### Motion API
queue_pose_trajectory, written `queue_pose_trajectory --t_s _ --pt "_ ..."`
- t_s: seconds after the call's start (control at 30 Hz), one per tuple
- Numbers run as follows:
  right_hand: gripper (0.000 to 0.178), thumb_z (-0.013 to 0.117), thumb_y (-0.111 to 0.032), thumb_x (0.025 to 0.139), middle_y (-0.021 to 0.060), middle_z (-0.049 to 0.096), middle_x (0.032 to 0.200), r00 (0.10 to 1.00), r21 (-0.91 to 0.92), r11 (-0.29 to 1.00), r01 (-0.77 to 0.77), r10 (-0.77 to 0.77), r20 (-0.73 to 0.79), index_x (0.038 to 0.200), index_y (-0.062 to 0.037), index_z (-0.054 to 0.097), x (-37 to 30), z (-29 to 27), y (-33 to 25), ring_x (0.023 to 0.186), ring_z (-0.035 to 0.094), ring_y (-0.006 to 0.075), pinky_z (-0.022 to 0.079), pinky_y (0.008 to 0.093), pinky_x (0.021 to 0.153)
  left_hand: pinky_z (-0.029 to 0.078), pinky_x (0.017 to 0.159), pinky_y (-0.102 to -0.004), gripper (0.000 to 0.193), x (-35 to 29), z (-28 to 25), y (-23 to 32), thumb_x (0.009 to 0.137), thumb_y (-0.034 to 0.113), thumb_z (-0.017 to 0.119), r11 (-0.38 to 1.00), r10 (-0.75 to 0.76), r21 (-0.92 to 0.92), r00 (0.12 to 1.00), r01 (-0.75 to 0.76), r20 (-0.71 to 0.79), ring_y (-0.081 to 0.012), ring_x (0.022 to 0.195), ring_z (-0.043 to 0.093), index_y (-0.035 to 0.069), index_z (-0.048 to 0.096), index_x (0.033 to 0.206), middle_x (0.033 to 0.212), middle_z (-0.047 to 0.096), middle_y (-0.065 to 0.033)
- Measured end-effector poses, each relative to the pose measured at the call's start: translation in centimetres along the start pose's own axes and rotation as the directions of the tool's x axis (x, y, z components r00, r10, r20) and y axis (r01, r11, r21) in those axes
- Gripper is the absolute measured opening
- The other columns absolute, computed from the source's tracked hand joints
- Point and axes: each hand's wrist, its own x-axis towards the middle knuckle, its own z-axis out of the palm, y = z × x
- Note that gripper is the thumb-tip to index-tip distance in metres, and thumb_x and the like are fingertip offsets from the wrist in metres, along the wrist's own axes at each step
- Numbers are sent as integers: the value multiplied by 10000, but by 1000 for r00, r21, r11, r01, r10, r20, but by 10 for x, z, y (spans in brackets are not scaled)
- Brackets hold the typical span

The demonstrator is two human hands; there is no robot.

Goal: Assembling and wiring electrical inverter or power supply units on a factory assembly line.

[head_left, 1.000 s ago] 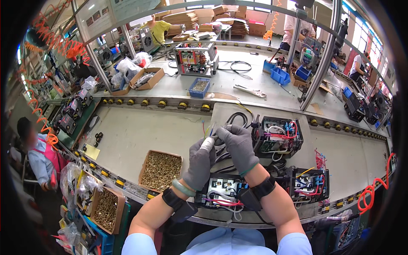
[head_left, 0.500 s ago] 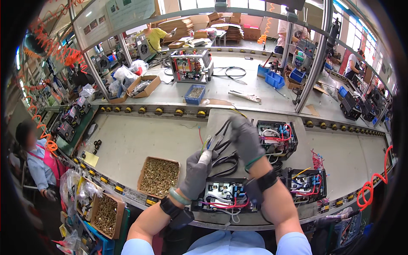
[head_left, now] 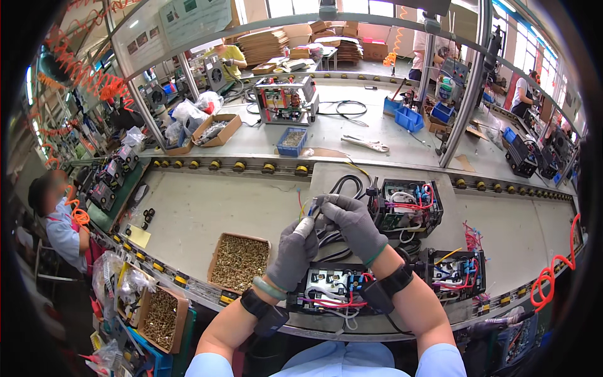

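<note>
Left hand [head_left: 294, 254] is pinching thin coloured wires [head_left: 303, 208] at the end of a black cable [head_left: 329, 239], thumb against fingers. Right hand [head_left: 352, 226] is meeting it, fingertips bunching at the same spot; can't tell if they are gripping a wire, since the fingers are hiding it. Good handling is probably needing a firm left pinch near the wire roots, light right fingertips, tips staying visible, and slack in the coil so nothing is tugging.

Wires are sticking up at the far side of the left thumb; cable loops are lying under and beyond the right hand. Near open unit [head_left: 330, 292] is sitting just nearer than both hands, another open unit [head_left: 411, 207] to the right, and a cardboard box [head_left: 223, 288] of small metal parts to the left.
</note>
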Motion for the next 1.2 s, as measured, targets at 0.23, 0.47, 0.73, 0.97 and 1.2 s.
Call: queue_pose_trajectory --t_s 0.23,0.47,0.73,0.97,1.2 --pt "163 708 -182 912 -7 641 800 990 -11 1000 -1 -1 -143 962 -33 668 -8 11 -4 671 588 57 491 206 597 280 479 -188 139 -1 -3 -4 1006 210 569 995 38 92 997 -32 -62 -18 522 349 95 643 982 634 422 87" --pt "245 610 -162 959 -14 610 865 990 109 988 -113 102 100 1147 -12 656 -8 5 -4 683 529 48 436 208 601 276 483 -192 141 -7 -5 3 983 195 561 999 -34 8 998 34 54 -22 517 348 77 632 950 626 416 85" --pt "211 667 -153 925 -3 648 877 994 64 993 -96 91 66 1067 1 689 -7 2 -7 714 570 63 471 219 655 268 479 -200 152 -2 -9 -1 980 201 561 994 -82 -69 996 85 43 -28 507 329 67 623 945 617 363 91" --pt "196 756 -192 869 -2 640 776 957 -103 991 -86 54 -285 860 -17 669 9 20 -8 667 559 59 448 216 611 275 470 -225 150 4 -3 5 995 190 530 997 -63 39 998 63 -1 -48 477 308 84 595 911 575 324 92" --pt "289 762 -276 880 -26 553 694 981 -147 988 -49 20 -193 836 -36 608 6 19 -3 581 500 46 412 222 498 279 464 -227 112 1 -7 -1 975 185 546 996 -93 3 996 93 -6 -53 470 322 94 577 918 588 337 90"
